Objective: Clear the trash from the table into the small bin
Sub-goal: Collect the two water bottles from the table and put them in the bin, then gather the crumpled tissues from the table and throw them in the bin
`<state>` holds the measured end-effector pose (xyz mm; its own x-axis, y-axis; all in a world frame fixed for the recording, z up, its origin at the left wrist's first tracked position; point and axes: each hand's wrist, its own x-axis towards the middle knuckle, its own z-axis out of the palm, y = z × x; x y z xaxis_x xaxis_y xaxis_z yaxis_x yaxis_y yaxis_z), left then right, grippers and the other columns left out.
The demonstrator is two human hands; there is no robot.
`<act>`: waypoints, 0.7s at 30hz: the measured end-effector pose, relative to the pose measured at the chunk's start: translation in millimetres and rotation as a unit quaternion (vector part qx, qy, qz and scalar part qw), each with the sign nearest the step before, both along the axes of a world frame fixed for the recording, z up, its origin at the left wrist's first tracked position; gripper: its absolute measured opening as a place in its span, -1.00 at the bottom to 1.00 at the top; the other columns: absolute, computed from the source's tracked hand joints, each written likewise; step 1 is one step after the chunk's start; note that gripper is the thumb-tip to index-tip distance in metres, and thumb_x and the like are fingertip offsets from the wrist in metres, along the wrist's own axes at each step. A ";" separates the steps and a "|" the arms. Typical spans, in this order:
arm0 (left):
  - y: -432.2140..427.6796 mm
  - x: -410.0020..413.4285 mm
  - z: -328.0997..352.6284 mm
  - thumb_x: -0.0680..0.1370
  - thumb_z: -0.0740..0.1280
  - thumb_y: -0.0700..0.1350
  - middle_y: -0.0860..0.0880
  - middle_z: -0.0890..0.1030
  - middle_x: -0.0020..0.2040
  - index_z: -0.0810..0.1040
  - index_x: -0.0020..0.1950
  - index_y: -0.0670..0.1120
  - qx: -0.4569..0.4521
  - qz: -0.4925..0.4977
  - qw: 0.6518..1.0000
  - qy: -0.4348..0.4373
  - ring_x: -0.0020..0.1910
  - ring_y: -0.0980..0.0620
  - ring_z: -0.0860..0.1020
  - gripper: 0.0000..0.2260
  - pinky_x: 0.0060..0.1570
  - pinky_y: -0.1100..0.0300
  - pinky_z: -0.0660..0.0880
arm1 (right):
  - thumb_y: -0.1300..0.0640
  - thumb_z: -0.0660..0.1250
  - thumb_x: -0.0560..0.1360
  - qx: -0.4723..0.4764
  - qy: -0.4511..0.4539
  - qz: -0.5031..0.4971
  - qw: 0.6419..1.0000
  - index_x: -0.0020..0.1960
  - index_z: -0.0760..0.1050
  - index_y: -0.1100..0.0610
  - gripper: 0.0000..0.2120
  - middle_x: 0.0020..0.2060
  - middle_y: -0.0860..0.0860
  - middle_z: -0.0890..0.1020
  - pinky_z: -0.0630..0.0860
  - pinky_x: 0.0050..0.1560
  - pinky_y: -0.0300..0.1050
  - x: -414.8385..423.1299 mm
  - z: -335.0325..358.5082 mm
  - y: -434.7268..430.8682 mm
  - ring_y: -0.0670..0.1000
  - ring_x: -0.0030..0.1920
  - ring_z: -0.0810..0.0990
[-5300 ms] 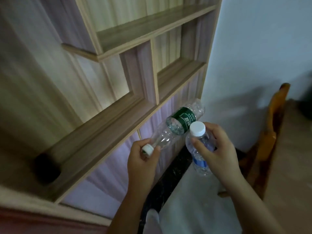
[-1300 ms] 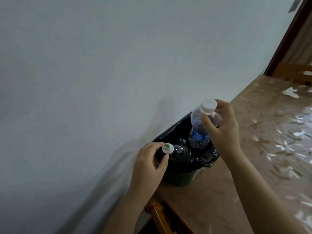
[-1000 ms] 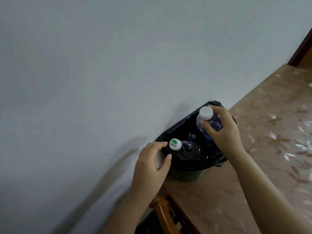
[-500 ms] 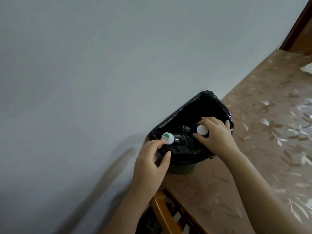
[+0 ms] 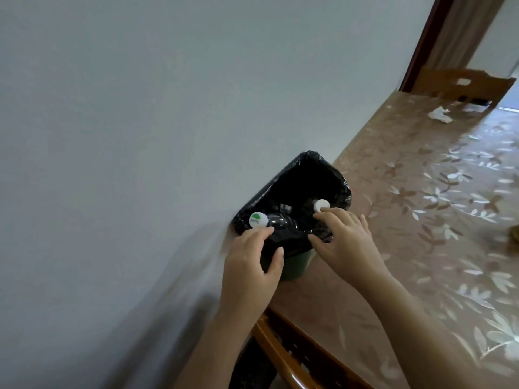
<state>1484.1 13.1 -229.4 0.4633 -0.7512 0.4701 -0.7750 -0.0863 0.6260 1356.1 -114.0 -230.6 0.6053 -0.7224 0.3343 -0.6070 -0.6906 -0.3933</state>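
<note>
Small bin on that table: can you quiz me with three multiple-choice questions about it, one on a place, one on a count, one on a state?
1. Where does the small bin stand?
A) on the floor
B) on a chair
C) on the table, beside the wall

2. How many bottle caps show inside it?
A) two
B) one
C) four

3. What state is the crumpled tissue in?
A) dropped in the bin
B) lying loose on the table
C) lying on the floor

Answers:
1. C, because the bin sits on the flowered tabletop next to the wall.
2. A, because one green-marked cap and one plain white cap show.
3. B, because it lies at the table's far end, away from the bin.
</note>
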 end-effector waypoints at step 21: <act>55.7 -103.4 -24.1 0.49 0.17 0.02 -0.10 0.60 0.11 0.54 0.17 -0.12 0.045 -0.220 0.960 -0.168 0.15 -0.08 0.49 -0.64 0.12 0.03 0.42 | 0.16 0.46 0.34 -0.051 0.054 -0.245 0.967 0.15 0.51 0.19 -0.61 0.11 0.15 0.60 0.31 0.21 0.37 -124.3 -20.8 167.1 0.21 0.18 0.50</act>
